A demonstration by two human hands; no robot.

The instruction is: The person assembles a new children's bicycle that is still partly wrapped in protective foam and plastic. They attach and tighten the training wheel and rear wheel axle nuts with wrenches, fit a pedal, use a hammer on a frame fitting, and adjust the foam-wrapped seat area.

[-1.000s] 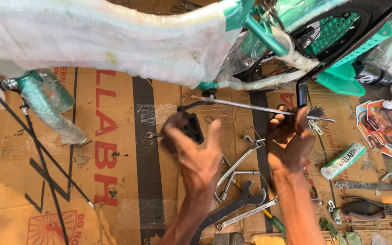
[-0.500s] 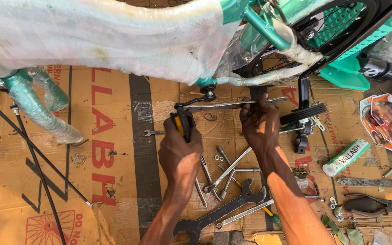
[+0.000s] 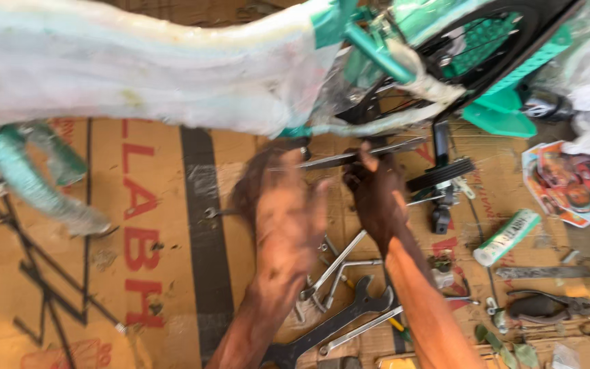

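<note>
Both hands (image 3: 288,212) (image 3: 375,191) at metal rod (image 3: 349,158) under wrapped bicycle (image 3: 172,68).

Metal rod (image 3: 349,158) lay roughly level under the wrapped green bicycle frame (image 3: 377,51), gripped near its middle, left end blurred.

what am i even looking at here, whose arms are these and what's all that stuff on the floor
This is one picture from a camera worn on a person's head, looking down at their own two bare arms. Above them hangs a teal bicycle frame, much of it wrapped in plastic. The right hand grips a thin metal rod under the frame. The left hand is blurred from motion, so I cannot tell whether it holds anything. Below lies flattened cardboard as a work mat. On it are a large dark wrench, several smaller spanners, a white and green tube and pliers.
</note>
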